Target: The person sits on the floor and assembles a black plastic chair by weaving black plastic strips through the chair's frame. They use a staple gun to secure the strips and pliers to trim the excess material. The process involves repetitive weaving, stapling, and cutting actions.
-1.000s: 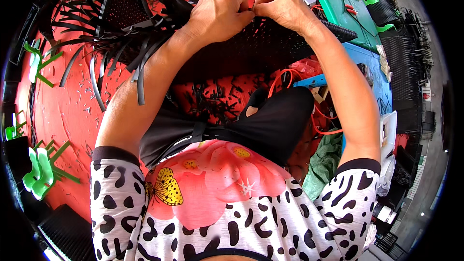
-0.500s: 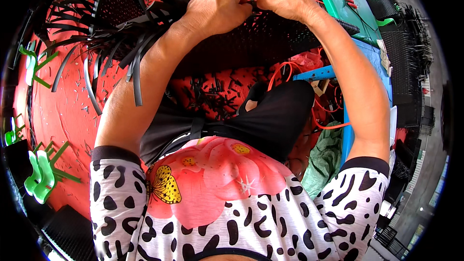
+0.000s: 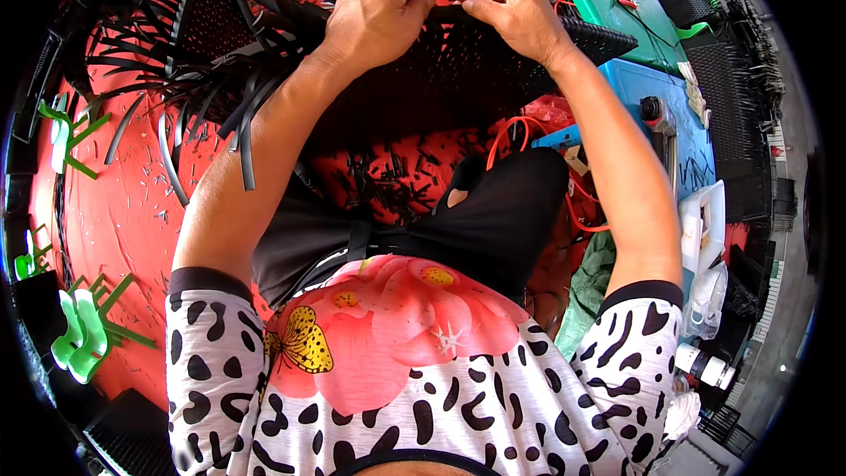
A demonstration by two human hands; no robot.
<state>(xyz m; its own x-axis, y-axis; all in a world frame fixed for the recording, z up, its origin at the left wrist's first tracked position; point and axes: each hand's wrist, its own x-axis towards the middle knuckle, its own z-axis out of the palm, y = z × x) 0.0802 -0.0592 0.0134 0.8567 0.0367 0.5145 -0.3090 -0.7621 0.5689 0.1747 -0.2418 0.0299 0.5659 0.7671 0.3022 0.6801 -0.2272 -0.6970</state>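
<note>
A black woven plastic piece [image 3: 414,88], with long loose strips [image 3: 247,132] fanning out at its left, stands across in front of my legs. At its top edge my left hand [image 3: 379,18] is closed, thumb and fingers pinched on a black strip at the rim; the fingertips are partly hidden. Just right of it, my right hand [image 3: 511,13] is loosely curled beside the same edge. A gap shows between its thumb and index finger, and I see nothing held there.
Black strip offcuts [image 3: 397,176] litter the red floor [image 3: 115,211]. Small green chairs [image 3: 84,330] stand at the left. On the right are a green table [image 3: 608,0], a blue surface [image 3: 696,150], a white tray [image 3: 702,220] and a red hose [image 3: 520,123]. Green cloth [image 3: 586,295] lies below my right forearm.
My right hand has loosened from a fist and its fingers have spread a little. My right forearm has shifted left. The left hand stays closed at the rim, slightly further left.
</note>
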